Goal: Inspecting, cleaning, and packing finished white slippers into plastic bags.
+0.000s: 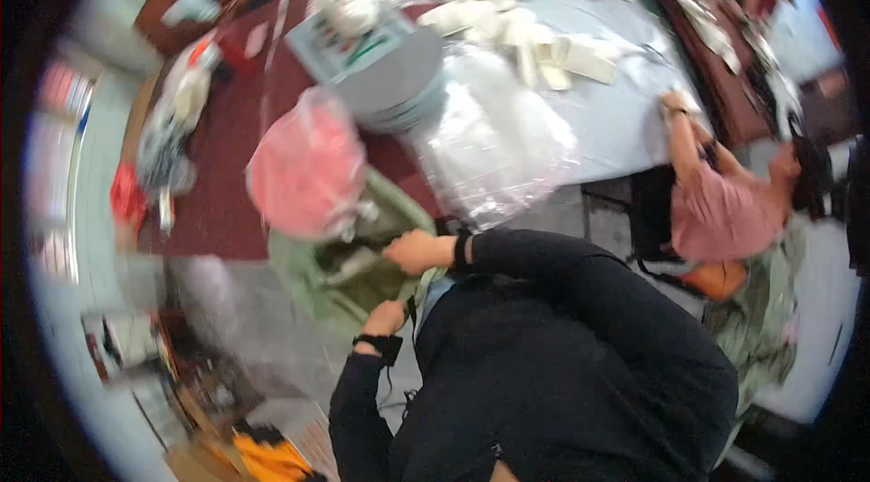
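A soft green bag (292,269) is gaping open, its folded rim bunching under the fingers (393,252) of the right hand (422,252) and, on the near side, under those of the left hand (384,317). Its slack wall is sagging away to the fingers' left. Inside, just left of the right fingers, something pale (353,265) is showing, too blurred to name.

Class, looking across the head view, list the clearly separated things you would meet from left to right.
Red bag, pink bundle in clear plastic, right hand, rightmost cream box of the pile, seated person in a pink top.
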`<move>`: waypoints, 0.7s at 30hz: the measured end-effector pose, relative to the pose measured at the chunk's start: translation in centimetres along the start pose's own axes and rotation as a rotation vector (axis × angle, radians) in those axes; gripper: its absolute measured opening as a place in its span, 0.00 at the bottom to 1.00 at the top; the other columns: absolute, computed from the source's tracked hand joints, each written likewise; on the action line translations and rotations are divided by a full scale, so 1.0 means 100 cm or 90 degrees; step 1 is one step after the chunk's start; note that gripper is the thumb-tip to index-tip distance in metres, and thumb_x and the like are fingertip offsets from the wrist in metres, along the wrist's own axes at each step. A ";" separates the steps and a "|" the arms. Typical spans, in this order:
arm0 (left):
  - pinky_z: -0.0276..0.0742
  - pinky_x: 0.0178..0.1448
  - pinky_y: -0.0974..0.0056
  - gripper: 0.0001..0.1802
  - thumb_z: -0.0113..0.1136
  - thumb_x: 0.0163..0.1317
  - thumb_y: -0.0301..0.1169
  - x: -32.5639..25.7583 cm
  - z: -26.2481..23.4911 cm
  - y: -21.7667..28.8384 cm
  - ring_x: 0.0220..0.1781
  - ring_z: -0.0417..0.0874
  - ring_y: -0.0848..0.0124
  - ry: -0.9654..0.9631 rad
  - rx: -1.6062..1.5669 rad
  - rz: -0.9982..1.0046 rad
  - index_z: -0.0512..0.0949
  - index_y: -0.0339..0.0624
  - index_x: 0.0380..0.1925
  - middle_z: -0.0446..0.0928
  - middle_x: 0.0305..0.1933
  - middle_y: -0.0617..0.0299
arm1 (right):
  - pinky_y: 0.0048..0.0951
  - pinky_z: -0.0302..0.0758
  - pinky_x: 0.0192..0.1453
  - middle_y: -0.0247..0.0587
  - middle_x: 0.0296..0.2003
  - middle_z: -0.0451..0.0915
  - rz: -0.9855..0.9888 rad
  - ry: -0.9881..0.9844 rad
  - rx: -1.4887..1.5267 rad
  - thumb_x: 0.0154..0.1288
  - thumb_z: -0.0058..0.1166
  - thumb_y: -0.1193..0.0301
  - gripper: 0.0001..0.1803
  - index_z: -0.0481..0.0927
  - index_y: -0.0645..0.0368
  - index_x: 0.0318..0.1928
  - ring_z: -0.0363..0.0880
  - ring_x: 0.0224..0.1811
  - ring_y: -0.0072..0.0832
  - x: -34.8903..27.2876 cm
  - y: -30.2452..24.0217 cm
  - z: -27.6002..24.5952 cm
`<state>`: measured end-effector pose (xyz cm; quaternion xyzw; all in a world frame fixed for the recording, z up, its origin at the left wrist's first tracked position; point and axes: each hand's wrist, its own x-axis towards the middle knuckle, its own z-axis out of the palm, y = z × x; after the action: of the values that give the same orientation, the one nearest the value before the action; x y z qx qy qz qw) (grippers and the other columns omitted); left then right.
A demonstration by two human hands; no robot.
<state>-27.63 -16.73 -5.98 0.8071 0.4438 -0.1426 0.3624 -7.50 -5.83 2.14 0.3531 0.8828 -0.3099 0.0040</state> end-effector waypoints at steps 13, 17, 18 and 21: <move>0.65 0.52 0.59 0.27 0.47 0.57 0.44 0.007 -0.049 0.044 0.53 0.69 0.52 -0.263 -0.195 0.004 0.65 0.33 0.50 0.70 0.49 0.42 | 0.42 0.68 0.45 0.45 0.48 0.72 0.126 -0.366 0.314 0.56 0.49 0.54 0.29 0.68 0.62 0.52 0.72 0.46 0.42 -0.049 0.071 0.006; 0.63 0.54 0.59 0.28 0.38 0.61 0.44 0.003 -0.068 0.059 0.59 0.64 0.52 -0.378 -0.144 -0.047 0.65 0.30 0.50 0.66 0.55 0.43 | 0.42 0.67 0.48 0.51 0.44 0.74 0.104 -0.175 0.311 0.56 0.48 0.57 0.27 0.70 0.65 0.49 0.71 0.45 0.46 -0.066 0.081 -0.009; 0.62 0.55 0.60 0.27 0.33 0.63 0.42 0.000 -0.043 0.031 0.60 0.63 0.52 -0.363 -0.193 -0.067 0.64 0.29 0.50 0.66 0.55 0.43 | 0.42 0.67 0.48 0.53 0.43 0.74 0.105 -0.117 0.289 0.56 0.47 0.60 0.24 0.71 0.65 0.47 0.72 0.45 0.44 -0.066 0.075 -0.019; 0.62 0.55 0.60 0.26 0.32 0.64 0.40 0.031 -0.015 -0.012 0.59 0.64 0.52 -0.298 -0.216 -0.070 0.62 0.28 0.52 0.65 0.55 0.42 | 0.38 0.68 0.47 0.52 0.43 0.75 0.117 -0.029 0.339 0.55 0.47 0.61 0.22 0.71 0.65 0.46 0.74 0.43 0.41 -0.076 0.100 -0.029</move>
<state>-26.97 -13.33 -7.15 0.6547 0.4086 -0.2685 0.5765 5.04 -3.40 0.76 0.4131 0.7345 -0.5368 -0.0409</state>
